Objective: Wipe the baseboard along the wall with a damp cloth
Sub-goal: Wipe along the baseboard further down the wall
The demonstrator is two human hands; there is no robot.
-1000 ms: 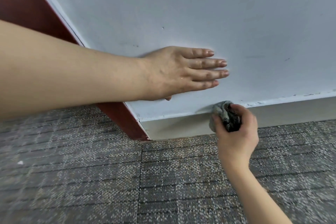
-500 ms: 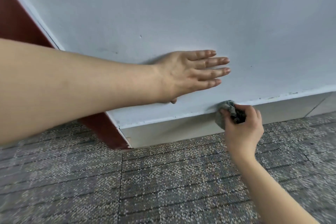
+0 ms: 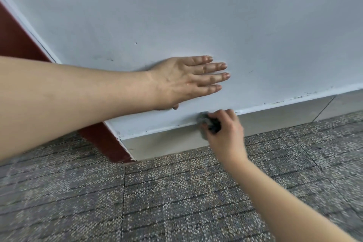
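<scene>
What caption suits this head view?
Right hand presses a grey cloth to the baseboard; left hand lies flat on the wall.

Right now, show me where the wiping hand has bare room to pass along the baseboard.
Right of the right hand and its cloth, the baseboard runs bare between wall and carpet. A shorter bare stretch lies left, up to the red frame. The carpet is bare too. Crowded just above the cloth, where the left hand lies flat on the wall.

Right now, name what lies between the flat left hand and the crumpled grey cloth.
Only a bare strip of pale painted wall, in the head view, separates the left hand from the grey cloth the right hand grips.
</scene>
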